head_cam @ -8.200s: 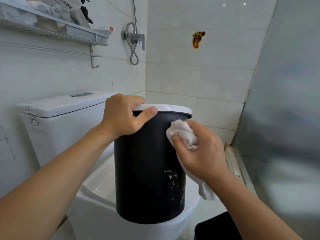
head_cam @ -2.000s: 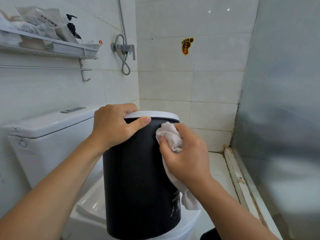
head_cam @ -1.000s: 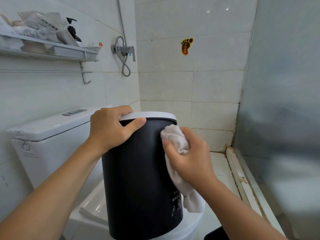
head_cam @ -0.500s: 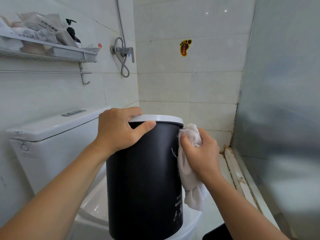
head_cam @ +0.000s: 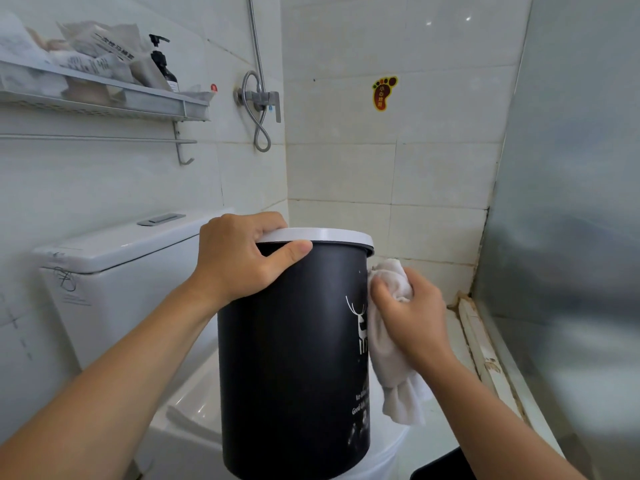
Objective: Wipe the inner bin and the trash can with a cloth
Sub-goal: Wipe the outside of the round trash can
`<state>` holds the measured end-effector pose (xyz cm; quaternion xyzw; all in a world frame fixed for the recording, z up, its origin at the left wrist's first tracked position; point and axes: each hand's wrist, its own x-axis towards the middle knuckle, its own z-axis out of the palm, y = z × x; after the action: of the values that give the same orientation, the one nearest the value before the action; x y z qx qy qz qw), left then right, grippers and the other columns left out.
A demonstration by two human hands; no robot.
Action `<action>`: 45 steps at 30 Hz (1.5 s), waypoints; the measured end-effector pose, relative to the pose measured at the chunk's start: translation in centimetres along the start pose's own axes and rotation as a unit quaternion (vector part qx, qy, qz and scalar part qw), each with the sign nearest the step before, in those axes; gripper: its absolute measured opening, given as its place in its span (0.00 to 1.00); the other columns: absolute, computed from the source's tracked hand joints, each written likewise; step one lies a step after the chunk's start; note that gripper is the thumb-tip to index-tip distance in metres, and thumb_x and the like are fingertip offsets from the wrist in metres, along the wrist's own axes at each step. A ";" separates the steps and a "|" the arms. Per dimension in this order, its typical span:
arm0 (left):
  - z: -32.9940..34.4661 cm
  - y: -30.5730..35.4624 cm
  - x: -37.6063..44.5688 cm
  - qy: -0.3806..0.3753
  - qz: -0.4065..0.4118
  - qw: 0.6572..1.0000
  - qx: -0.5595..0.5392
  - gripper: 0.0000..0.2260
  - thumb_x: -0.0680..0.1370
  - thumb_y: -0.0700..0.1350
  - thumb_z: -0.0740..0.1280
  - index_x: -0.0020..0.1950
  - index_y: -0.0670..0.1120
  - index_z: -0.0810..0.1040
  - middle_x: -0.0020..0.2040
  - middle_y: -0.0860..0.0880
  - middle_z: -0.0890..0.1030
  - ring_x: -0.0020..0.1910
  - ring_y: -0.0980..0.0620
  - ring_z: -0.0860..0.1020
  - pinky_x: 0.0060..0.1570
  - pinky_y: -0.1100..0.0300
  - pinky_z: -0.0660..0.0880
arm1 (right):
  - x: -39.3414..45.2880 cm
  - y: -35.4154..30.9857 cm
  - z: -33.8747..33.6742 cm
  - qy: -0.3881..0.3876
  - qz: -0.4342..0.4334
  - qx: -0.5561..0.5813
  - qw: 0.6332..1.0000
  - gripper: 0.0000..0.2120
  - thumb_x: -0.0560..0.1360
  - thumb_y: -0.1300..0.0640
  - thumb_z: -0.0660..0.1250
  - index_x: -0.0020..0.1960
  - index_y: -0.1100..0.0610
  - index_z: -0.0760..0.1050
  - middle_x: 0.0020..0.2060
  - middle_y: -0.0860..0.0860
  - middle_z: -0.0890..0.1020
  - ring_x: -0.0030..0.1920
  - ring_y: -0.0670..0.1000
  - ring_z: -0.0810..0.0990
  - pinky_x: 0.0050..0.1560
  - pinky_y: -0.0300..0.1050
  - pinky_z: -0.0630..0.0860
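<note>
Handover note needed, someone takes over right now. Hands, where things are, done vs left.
Left hand grips the white rim of the black can, steadying it upright on the closed toilet.
Right hand holds the cloth, pressed to the can's right side beside the deer print.
Done: cannot tell which parts are already wiped.
Left: finish the outer wall. A dark item shows at bottom right, perhaps the other bin piece; it is not being wiped.

White tiled walls (head_cam: 346, 174), toilet cistern (head_cam: 114, 271), wall shelf (head_cam: 104, 98) (cluttered), shower hose (head_cam: 259, 126).
</note>
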<state>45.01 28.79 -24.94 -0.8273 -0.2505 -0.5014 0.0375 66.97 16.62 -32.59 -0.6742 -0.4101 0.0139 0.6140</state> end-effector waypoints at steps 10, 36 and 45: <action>-0.1 -1.7 0.0 0.019 -0.048 0.999 -0.004 0.22 0.72 0.69 0.65 0.35 0.51 0.74 0.29 0.51 0.74 0.33 0.48 0.75 0.37 0.54 0.71 | -3.9 -5.4 0.7 -0.140 -0.199 0.032 0.969 0.06 0.74 0.51 0.73 0.50 0.44 0.80 0.38 0.42 0.83 0.40 0.46 0.83 0.40 0.47 0.79; 0.0 -1.0 0.0 0.019 -0.036 0.999 0.005 0.21 0.72 0.68 0.65 0.34 0.51 0.74 0.27 0.52 0.72 0.32 0.50 0.73 0.36 0.56 0.69 | -2.7 -3.5 -0.6 -0.117 -0.176 0.051 0.976 0.10 0.74 0.57 0.74 0.42 0.44 0.77 0.32 0.46 0.79 0.34 0.48 0.78 0.36 0.44 0.76; -0.9 -0.6 1.0 -0.069 -0.042 0.987 0.138 0.22 0.73 0.70 0.59 0.35 0.52 0.67 0.28 0.53 0.72 0.33 0.51 0.73 0.35 0.56 0.62 | -3.9 -3.1 0.1 -0.087 -0.231 -0.002 0.969 0.09 0.74 0.49 0.70 0.53 0.44 0.79 0.38 0.44 0.81 0.40 0.48 0.81 0.40 0.46 0.77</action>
<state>44.39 29.39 -23.81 -0.8356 -0.3535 -0.4050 0.1132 62.66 14.21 -31.88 -0.5586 -0.6067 -0.0703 0.5612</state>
